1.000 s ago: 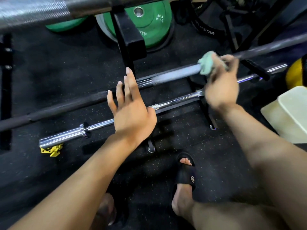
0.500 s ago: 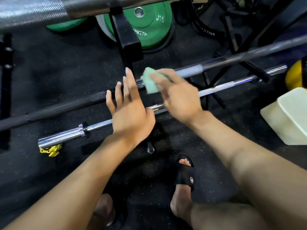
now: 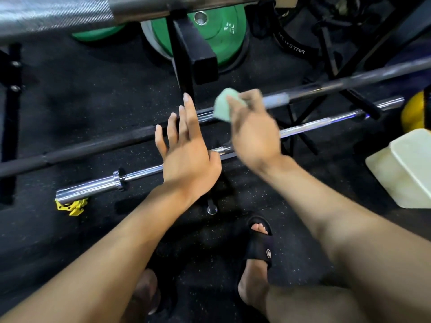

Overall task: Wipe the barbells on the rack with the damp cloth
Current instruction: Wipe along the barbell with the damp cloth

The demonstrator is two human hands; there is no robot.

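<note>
A dark barbell [image 3: 98,145] runs across the rack from lower left to upper right, with a pale grey stretch near the middle. My right hand [image 3: 254,134] grips a folded green cloth [image 3: 225,108] and holds it against this bar, just right of the rack's black upright [image 3: 186,73]. My left hand [image 3: 186,155] hovers with fingers straight and spread over the bar, left of the cloth. Below lies a chrome barbell [image 3: 93,187], partly hidden by both hands. A thick knurled bar [image 3: 53,16] crosses the top of the view.
Green weight plates [image 3: 221,31] lean behind the upright. A yellow collar clip [image 3: 72,206] lies by the chrome bar's left end. A cream plastic container [image 3: 405,169] sits at the right, a yellow object [image 3: 415,113] behind it. My sandalled foot [image 3: 258,248] stands on the black rubber floor.
My right hand slid the cloth left along the dark bar from its right part to near the upright, then back a little to the right. The left hand stayed in place.
</note>
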